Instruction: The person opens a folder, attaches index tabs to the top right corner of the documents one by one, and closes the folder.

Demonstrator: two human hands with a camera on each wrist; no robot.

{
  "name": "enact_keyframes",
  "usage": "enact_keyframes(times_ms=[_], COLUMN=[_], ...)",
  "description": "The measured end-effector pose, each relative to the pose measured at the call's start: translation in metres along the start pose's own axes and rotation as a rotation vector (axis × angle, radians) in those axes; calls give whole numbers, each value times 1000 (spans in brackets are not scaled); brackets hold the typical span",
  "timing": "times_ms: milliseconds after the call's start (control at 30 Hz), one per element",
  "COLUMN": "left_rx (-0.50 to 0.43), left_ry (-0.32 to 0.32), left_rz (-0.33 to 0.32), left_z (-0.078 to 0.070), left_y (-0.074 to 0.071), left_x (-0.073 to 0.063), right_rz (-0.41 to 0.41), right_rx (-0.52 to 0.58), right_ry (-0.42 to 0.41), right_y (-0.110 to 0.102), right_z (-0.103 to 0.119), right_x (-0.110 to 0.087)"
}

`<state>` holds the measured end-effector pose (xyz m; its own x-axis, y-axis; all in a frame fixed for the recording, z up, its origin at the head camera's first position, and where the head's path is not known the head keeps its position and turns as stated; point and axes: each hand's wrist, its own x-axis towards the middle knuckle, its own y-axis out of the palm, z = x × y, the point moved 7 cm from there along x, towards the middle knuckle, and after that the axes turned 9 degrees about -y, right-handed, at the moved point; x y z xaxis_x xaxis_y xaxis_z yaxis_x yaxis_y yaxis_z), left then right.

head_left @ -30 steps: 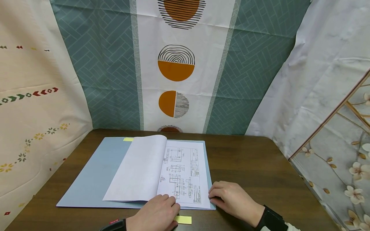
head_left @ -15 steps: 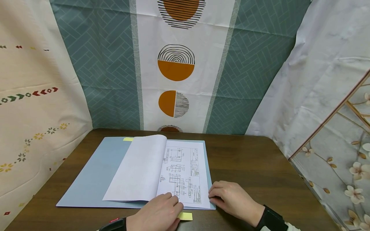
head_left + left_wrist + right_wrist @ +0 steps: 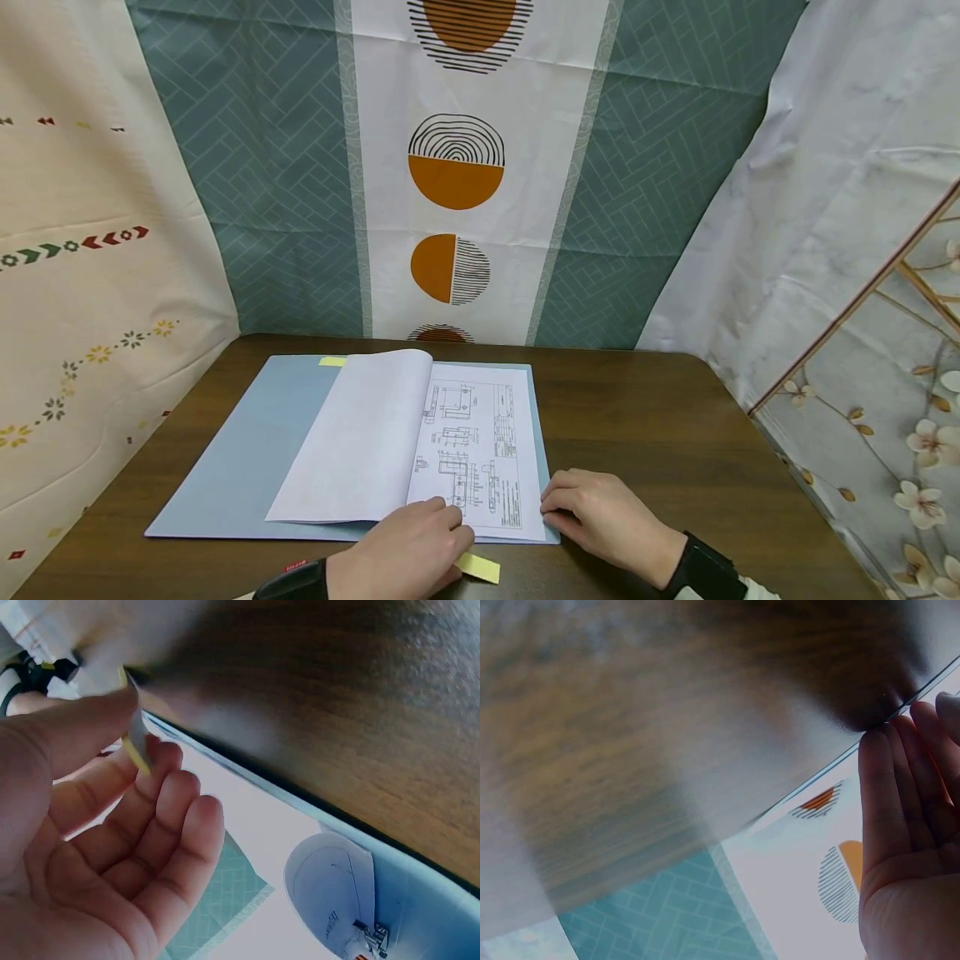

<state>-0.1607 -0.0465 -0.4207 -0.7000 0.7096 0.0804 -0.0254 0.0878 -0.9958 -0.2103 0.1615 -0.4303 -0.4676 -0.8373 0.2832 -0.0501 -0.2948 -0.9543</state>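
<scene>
My left hand (image 3: pixel 408 546) pinches a yellow sticky note strip (image 3: pixel 480 569) at the near edge of a light blue folder (image 3: pixel 225 467). In the left wrist view, thumb and fingers hold the strip (image 3: pixel 136 746) off the table. The folder lies open, with a page of technical drawings (image 3: pixel 480 442) on its right side and a turned white sheet (image 3: pixel 352 442) curling to the left. At the right edge of the page and folder rests my right hand (image 3: pixel 603 521); the right wrist view shows its fingers (image 3: pixel 885 787) fairly straight along that edge.
Another yellow sticky tab (image 3: pixel 332 361) shows at the turned sheet's top. Inside the folder is a metal clip (image 3: pixel 373 937), seen in the left wrist view. Patterned cloths (image 3: pixel 292 167) hang behind and beside the brown wooden table (image 3: pixel 637 417).
The yellow strip lay level at first and now tilts, its free end lower right, in my left hand's grip. That hand has shifted slightly right. My right hand has stayed put.
</scene>
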Motion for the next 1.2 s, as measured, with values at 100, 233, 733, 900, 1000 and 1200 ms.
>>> enact_keyframes(times_ms=[100, 233, 733, 900, 1000, 1200], left_rx=[-13, -101, -82, -90, -92, -98], left_ry=[-31, -116, -236, -274, -283, -274], left_rz=[-44, -46, -217, -234, -240, -267], left_z=[4, 13, 42, 49, 52, 53], left_y=[-8, -14, -28, -32, -32, -29], left_x=[1, 5, 24, 30, 33, 38], right_rz=[0, 6, 65, -11, -52, -82], right_rx=[2, 2, -23, -120, -137, -110], right_ry=[2, 0, 40, 62, 67, 88], right_y=[0, -1, -6, -12, -17, -20], right_z=[0, 0, 0, 0, 1, 8], right_x=[0, 1, 16, 23, 30, 47])
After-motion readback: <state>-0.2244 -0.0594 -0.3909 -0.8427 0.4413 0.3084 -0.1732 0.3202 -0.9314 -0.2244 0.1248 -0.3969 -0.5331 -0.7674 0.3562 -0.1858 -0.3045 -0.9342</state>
